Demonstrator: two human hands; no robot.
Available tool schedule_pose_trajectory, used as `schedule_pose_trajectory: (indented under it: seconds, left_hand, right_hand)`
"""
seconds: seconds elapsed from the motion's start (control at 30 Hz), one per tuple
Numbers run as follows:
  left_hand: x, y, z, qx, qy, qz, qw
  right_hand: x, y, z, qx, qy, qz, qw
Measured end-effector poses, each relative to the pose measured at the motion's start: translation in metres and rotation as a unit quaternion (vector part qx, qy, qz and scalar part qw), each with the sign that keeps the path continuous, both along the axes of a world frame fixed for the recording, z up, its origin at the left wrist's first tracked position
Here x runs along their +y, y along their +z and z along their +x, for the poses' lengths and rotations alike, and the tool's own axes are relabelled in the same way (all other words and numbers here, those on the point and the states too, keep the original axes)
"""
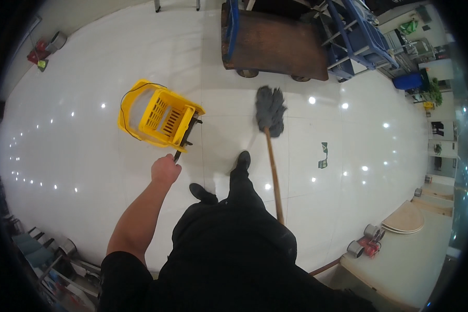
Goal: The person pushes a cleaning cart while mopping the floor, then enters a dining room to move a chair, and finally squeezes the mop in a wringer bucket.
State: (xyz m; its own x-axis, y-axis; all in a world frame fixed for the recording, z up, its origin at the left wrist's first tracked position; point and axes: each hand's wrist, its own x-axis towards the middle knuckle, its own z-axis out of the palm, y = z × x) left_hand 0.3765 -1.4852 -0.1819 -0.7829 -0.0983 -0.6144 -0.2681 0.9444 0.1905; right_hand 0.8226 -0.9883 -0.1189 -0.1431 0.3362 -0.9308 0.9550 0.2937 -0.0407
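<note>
My left hand [166, 169] is closed round the dark lever [178, 156] of a yellow mop bucket [127, 110]. The bucket stands on the floor ahead and to the left, with a slotted yellow wringer [167, 118] at its near right side. Ahead and slightly right, a grey string mop head [270, 112] lies on the floor. Its wooden handle [274, 174] runs back toward my right side and disappears behind my dark clothing. My right hand is hidden, so its hold on the handle does not show.
A platform trolley with a brown deck [275, 44] stands ahead, beside a blue cart [356, 39]. On the right, a long table [390, 265] carries half-round boards [404, 217] and metal tins [355, 249]. Racks [52, 270] stand at lower left. The glossy tiled floor [78, 151] reflects lights.
</note>
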Motion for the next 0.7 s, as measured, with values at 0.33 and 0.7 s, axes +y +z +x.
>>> schedule_pose_trajectory:
  seconds: [0.33,0.7]
  left_hand:
    - [-0.032,0.008,-0.014,-0.034,-0.035,0.01,0.999]
    - [-0.095,-0.008,-0.041,-0.07,-0.02,0.016,0.997]
  right_hand:
    - [0.037,-0.007,0.061,-0.123,0.245,0.04,0.961]
    - [0.02,-0.065,-0.387,0.061,-0.12,-0.038,0.99]
